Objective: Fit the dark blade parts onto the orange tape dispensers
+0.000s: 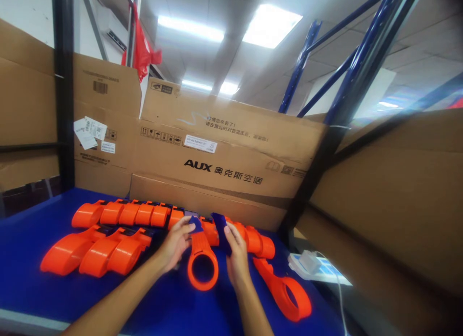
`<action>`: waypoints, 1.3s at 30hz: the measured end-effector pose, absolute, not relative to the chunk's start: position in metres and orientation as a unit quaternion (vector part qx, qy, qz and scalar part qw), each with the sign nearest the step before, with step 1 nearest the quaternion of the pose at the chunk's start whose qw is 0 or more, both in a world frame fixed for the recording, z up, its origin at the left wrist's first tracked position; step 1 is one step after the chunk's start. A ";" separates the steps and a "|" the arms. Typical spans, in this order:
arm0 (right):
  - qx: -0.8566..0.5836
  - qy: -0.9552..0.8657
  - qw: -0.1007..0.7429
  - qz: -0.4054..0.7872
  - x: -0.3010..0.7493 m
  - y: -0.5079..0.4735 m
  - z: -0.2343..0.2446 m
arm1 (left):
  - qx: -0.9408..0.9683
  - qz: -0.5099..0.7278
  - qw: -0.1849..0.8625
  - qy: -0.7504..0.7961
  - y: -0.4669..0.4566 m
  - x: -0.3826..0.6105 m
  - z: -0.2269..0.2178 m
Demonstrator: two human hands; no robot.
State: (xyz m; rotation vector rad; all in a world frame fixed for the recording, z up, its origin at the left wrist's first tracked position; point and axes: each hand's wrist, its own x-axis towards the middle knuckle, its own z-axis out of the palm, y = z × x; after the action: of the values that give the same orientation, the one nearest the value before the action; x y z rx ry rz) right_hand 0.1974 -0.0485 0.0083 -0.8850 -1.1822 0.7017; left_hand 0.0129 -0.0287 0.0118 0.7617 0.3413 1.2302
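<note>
My left hand [178, 244] is closed on the blue top end of an orange ring-ended plastic piece [202, 273], which looks like a tape dispenser. The piece hangs with its round ring downward. Just right of it, my right hand [236, 253] grips a flat dark blue piece [221, 232] between thumb and fingers. The two held pieces are apart. Another orange ring-ended piece [294, 302] lies on the blue tabletop [155, 309], to the right of my right hand.
Behind my hands stands a row of orange pieces [111, 212], with several more orange pieces [94, 256] in front at left. A cardboard panel [231, 169] backs the table. At right are a blue-black post [318, 157] and a white power strip [318, 266] with a cable.
</note>
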 end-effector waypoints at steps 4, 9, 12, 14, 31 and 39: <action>-0.412 -0.561 0.649 0.307 0.200 -0.058 0.022 | 0.376 0.573 0.711 0.160 -0.030 0.013 0.013; -0.406 -0.609 0.606 0.312 0.194 -0.063 0.025 | 0.386 0.585 0.696 0.158 -0.031 0.012 0.013; -0.411 -0.611 0.603 0.307 0.191 -0.062 0.024 | 0.386 0.585 0.696 0.158 -0.030 0.011 0.013; -0.412 -0.613 0.601 0.304 0.191 -0.061 0.024 | 0.390 0.582 0.697 0.154 -0.030 0.011 0.013; -0.375 -0.672 0.565 0.298 0.185 -0.068 0.014 | 0.406 0.584 0.693 0.115 -0.031 0.008 0.012; -0.434 -0.750 0.499 -0.026 0.185 -0.071 0.014 | 0.494 0.599 0.612 0.151 -0.026 0.005 0.011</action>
State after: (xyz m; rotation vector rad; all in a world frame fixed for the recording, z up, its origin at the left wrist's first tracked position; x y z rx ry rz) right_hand 0.1847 -0.0709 0.0135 -1.0506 -1.8138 -0.0625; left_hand 0.0049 -0.0260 0.0112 1.1405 0.3474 1.3816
